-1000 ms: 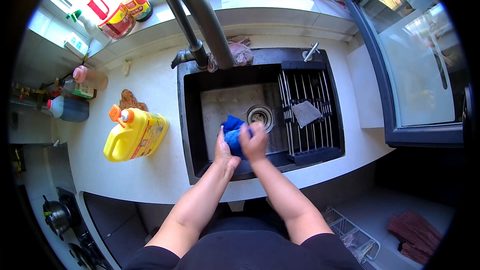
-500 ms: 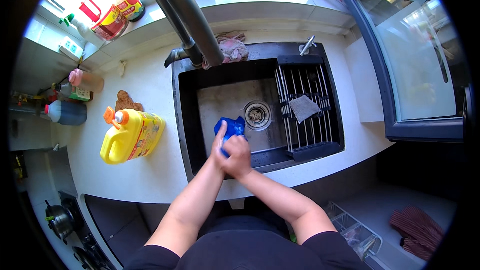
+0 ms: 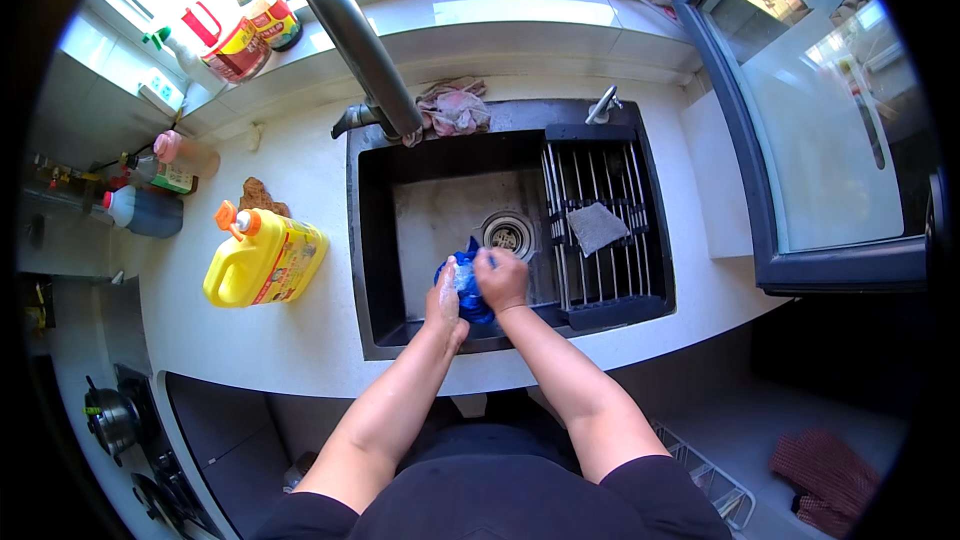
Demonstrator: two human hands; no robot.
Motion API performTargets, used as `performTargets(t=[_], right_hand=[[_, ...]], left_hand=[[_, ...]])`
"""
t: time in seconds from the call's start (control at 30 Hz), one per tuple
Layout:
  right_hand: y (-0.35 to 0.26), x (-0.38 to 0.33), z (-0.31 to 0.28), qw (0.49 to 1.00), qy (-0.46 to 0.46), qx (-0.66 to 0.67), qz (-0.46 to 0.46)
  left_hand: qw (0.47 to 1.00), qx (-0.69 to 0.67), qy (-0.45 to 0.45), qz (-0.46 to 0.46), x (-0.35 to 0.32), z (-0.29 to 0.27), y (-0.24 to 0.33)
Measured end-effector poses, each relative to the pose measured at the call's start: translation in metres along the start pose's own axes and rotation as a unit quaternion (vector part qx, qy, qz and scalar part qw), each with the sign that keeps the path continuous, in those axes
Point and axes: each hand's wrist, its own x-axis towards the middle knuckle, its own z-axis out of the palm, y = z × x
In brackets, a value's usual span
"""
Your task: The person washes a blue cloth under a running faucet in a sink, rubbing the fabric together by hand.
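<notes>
Over the near part of the dark sink (image 3: pixel 400 338), a crumpled blue cloth (image 3: pixel 475 305) is between my two hands, with whitish suds on it. My left hand (image 3: pixel 443 302) holds the cloth's left side, its thumb up and some foam on the skin. On the other side, my right hand (image 3: pixel 502 280) is closed in a fist on the cloth's right part. The round drain (image 3: pixel 508 233) lies just beyond the hands. Part of the cloth is hidden by my fingers.
A rack (image 3: pixel 615 310) spans the sink's right side, bearing a grey scouring pad (image 3: pixel 597 228). The faucet (image 3: pixel 365 50) rises behind, beside a pinkish rag (image 3: pixel 455 108). A yellow jug (image 3: pixel 268 260) stands left of the sink. An open window (image 3: pixel 800 140) juts in at right.
My right hand has moved right, off my left hand, and the blue cloth is spread wider between them. My left hand now shows foam. The whole view has shifted slightly.
</notes>
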Motion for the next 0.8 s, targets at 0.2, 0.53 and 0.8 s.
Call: performTargets(t=[0.2,0.53,0.8], right_hand=[[-0.017,0.015,-0.06,0.566,-0.278,0.525,0.571],[-0.027,0.003,-0.048,0.645,-0.226,0.578,0.447],[-0.065,-0.009,-0.055,0.611,-0.437,0.568,0.338]], left_hand=[[0.966,-0.158,-0.203,-0.008,-0.043,0.012,0.032],[0.974,0.044,-0.172,-0.142,0.007,-0.049,0.059],[0.899,-0.053,-0.226,-0.371,0.022,-0.025,0.068]])
